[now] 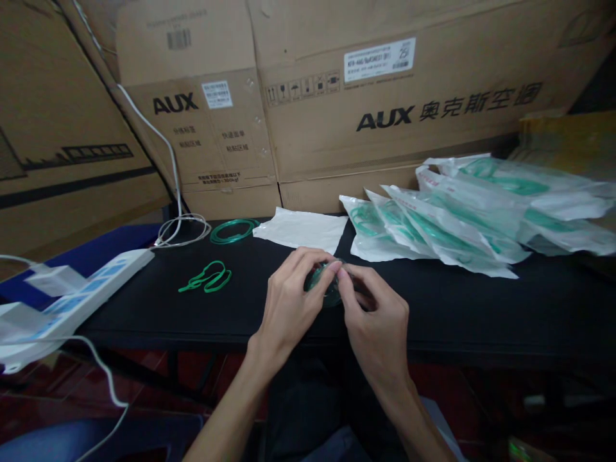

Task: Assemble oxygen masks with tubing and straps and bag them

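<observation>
A clear green plastic mask (332,294) is held between both hands just above the black table, largely covered by the fingers. My left hand (293,285) is closed round its left side, thumb on top. From the right, my right hand (375,301) pinches its upper edge, the thumb and index fingertip meeting near the left thumb. Whatever small part lies between the fingertips is hidden. Behind the hands is a flat white pouch (303,228). A looped green elastic strap (212,280) and a coil of green tubing (231,239) lie to the left.
Several clear-and-white bags (433,212) with green contents are piled at the right on the black table (481,308). A white power strip (91,295) with plugs and cables occupies the left end. Large cardboard boxes (312,141) stand along the back.
</observation>
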Motion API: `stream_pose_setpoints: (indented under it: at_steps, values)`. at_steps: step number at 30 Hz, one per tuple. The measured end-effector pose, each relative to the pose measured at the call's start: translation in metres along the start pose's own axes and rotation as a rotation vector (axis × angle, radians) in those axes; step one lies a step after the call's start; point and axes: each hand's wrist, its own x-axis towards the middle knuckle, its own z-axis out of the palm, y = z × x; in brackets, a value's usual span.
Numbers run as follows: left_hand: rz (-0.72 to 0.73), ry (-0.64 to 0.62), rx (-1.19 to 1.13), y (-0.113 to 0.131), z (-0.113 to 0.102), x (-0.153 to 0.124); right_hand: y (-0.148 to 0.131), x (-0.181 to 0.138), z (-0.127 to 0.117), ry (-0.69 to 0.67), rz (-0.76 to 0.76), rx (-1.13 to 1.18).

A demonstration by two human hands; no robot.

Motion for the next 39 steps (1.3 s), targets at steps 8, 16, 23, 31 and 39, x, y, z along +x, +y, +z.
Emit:
stream_pose_setpoints:
  at_steps: [8, 16, 23, 31, 39]
  values:
    - [-0.397, 0.030, -0.420, -0.004, -0.003, 0.004, 0.007, 0.012, -0.014, -0.248, 0.510, 0.513]
    - [-0.435, 0.157, -0.469, -0.003, -0.004, 0.007, 0.010, 0.022, -0.017, -0.558, 0.698, 0.601]
    - [-0.372, 0.127, -0.420, -0.004, -0.002, 0.006, 0.007, 0.021, -0.023, -0.457, 0.629, 0.626]
    - [-0.319, 0.052, -0.314, -0.013, -0.007, 0.005, 0.013, 0.025, -0.020, -0.197, 0.446, 0.530]
    - [-0.687, -0.098, -0.783, -0.015, -0.006, 0.009, 0.018, 0.034, -0.028, -0.126, 0.355, 0.361]
